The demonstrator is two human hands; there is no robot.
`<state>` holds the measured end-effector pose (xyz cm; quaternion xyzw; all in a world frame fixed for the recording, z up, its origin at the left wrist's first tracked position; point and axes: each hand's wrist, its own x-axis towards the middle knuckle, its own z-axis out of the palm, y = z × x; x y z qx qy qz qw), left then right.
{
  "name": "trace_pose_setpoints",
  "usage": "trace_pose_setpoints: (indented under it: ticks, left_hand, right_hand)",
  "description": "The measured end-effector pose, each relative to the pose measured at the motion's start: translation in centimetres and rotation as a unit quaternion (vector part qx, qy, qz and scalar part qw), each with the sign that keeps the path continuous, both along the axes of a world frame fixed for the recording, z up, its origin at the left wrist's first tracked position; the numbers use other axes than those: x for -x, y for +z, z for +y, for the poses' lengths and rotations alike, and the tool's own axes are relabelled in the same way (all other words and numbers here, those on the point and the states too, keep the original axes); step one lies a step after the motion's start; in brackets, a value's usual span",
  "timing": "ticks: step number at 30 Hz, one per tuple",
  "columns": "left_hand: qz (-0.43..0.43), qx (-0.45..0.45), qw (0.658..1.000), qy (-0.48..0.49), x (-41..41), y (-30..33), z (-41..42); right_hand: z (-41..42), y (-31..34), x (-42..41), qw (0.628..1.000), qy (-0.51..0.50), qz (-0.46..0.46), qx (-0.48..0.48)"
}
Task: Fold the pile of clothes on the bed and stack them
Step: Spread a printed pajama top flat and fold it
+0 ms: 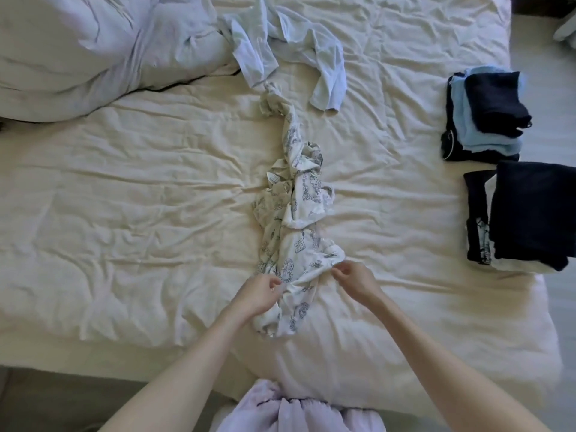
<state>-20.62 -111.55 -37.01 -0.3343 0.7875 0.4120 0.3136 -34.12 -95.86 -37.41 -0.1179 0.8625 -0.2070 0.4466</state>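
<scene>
At the centre of the bed [124, 188], a white printed garment [293, 219] lies twisted in a long crumpled strip running from 12 o'clock toward 6 o'clock. The left hand [260, 293] pinches its near end at about 7 o'clock of the strip, and the right hand [353, 280] pinches the fabric edge at about 5 o'clock. A pale blue garment [286, 42] lies unfolded at 12 o'clock, a bunched duvet [93, 48] at 10 o'clock, and two folded stacks [486, 113] [530, 213] sit at 2 and 3 o'clock.
</scene>
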Motion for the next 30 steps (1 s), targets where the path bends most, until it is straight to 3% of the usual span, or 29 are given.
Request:
trace_pose_setpoints:
  ticks: [5, 8, 13, 16, 18, 21, 24, 28, 30]
  left_hand:
    - [0.087, 0.081, 0.992, -0.040, 3.9, -4.4, -1.6]
    - [0.146, 0.115, 0.980, -0.070, 7.3, -7.3, -2.7]
    - [0.126, 0.079, 0.987, 0.062, 10.7, -11.4, -3.7]
    - [0.140, 0.129, 0.979, 0.075, 10.1, -11.4, -3.7]
    - [0.164, 0.115, 0.976, 0.090, 9.4, -10.6, -4.1]
    - [0.171, 0.049, 0.981, 0.073, 8.5, -8.3, -5.1]
    - [0.131, -0.007, 0.990, 0.049, 7.3, -5.8, -5.4]
    - [0.180, -0.021, 0.960, 0.216, 6.6, -2.3, -5.7]
    - [0.190, -0.061, 0.955, 0.221, 7.2, -1.1, -5.9]
  right_hand:
    - [-4.9, -4.4, 3.4, 0.994, -0.101, -0.032, 0.031]
    - [-7.2, -7.1, 5.4, 0.964, -0.236, -0.105, 0.061]
    - [-9.8, -11.5, 7.4, 0.928, -0.335, -0.147, 0.060]
    - [-10.5, -11.8, 8.1, 0.879, -0.451, -0.138, 0.071]
    - [-10.2, -10.8, 8.4, 0.857, -0.492, -0.117, 0.101]
    - [-9.5, -7.6, 7.8, 0.884, -0.440, -0.031, 0.153]
    - [-8.3, -4.5, 5.3, 0.936, -0.265, 0.124, 0.195]
    - [-7.3, -2.3, 0.1, 0.950, -0.080, 0.166, 0.251]
    - [-7.1, -2.1, -2.0, 0.941, -0.010, 0.213, 0.263]
